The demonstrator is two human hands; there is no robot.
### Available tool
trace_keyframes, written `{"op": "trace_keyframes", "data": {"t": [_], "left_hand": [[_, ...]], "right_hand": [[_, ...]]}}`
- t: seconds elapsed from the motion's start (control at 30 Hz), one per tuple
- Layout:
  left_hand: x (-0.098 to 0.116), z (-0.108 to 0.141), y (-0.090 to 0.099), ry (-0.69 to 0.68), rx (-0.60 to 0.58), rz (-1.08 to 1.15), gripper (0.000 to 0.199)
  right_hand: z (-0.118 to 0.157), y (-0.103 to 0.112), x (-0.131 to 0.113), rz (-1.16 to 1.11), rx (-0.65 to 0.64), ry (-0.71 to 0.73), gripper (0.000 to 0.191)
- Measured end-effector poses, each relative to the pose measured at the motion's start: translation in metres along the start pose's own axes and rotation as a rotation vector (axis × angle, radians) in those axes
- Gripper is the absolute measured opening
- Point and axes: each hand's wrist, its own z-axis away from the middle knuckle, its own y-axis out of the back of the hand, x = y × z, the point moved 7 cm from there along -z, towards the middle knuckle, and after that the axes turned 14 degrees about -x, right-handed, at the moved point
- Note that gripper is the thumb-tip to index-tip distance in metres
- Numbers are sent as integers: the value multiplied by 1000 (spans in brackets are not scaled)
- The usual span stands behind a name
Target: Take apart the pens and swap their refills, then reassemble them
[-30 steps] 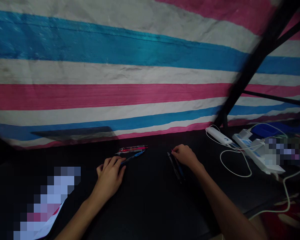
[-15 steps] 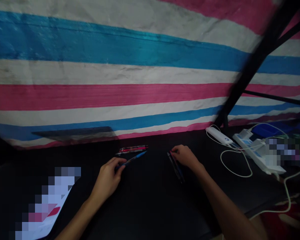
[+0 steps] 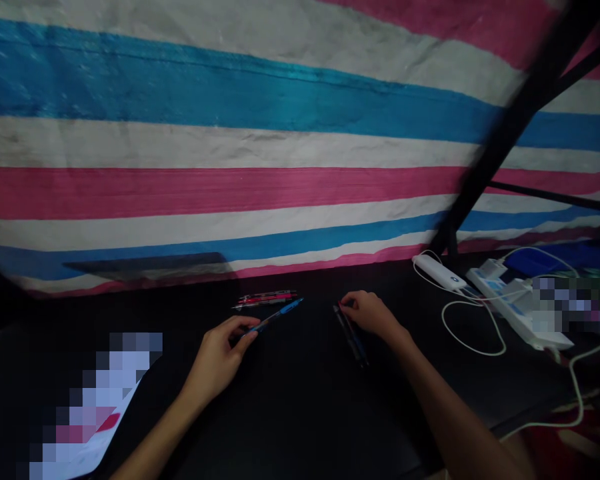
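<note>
My left hand (image 3: 221, 353) pinches a blue pen (image 3: 285, 311) near its lower end, and the pen points up to the right, over the black table (image 3: 280, 413). Just behind it lies a small group of red and clear pens (image 3: 265, 299), side by side. My right hand (image 3: 373, 313) is closed with thumb and forefinger at the top end of a red-tipped pen. Dark pens (image 3: 350, 337) lie beside that one, slanting down to the right below my fingers.
A white power strip (image 3: 523, 310) with plugs and cables, a white device (image 3: 439, 272) and a blue tray (image 3: 535, 261) are at the right. A bright, partly pixelated screen (image 3: 100, 443) is at the lower left. Striped sheeting (image 3: 230, 193) hangs behind the table.
The blue pen in my left hand has shifted a little up and to the right, with more of it showing beyond the fingers. My right hand has hardly moved.
</note>
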Motion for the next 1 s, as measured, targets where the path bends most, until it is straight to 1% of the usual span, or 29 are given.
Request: {"op": "trace_keyframes", "data": {"t": [0.13, 0.23, 0.3, 0.4, 0.47, 0.5, 0.57, 0.63, 0.7, 0.73, 0.8, 0.87, 0.93, 1.0], "left_hand": [[-5, -1, -5, 36, -39, 101, 28], [-8, -1, -10, 68, -75, 197, 29], [-8, -1, -14, 81, -108, 295, 30], [-7, 0, -18, 90, -138, 448, 30], [-5, 1, -19, 97, -140, 504, 29], [-3, 1, -20, 98, -145, 522, 29], [1, 2, -23, 85, -173, 558, 27], [8, 3, -27, 42, -203, 618, 25], [16, 4, -32, -15, -244, 695, 22], [20, 5, -34, -38, -266, 727, 20], [25, 5, -37, -64, -291, 733, 15], [28, 6, -35, -85, -268, 650, 11], [30, 6, -32, -105, -229, 537, 12], [29, 6, -29, -99, -204, 475, 16]], "right_hand": [[1, 2, 0, 12, 21, -7, 19], [2, 7, -2, -2, 82, -9, 20], [5, 9, -11, -57, 145, 60, 18], [14, 7, -39, -202, 204, 277, 17], [22, -2, -61, -293, 163, 415, 19], [27, -9, -74, -319, 118, 481, 19], [39, -22, -96, -362, 57, 578, 19], [49, -35, -113, -430, -12, 642, 20], [55, -48, -124, -544, -88, 662, 21], [57, -51, -126, -600, -80, 651, 22], [59, -56, -129, -629, -56, 627, 21], [60, -55, -129, -630, -15, 630, 18], [60, -49, -126, -666, 29, 650, 13], [58, -43, -121, -711, 25, 656, 12]]}}
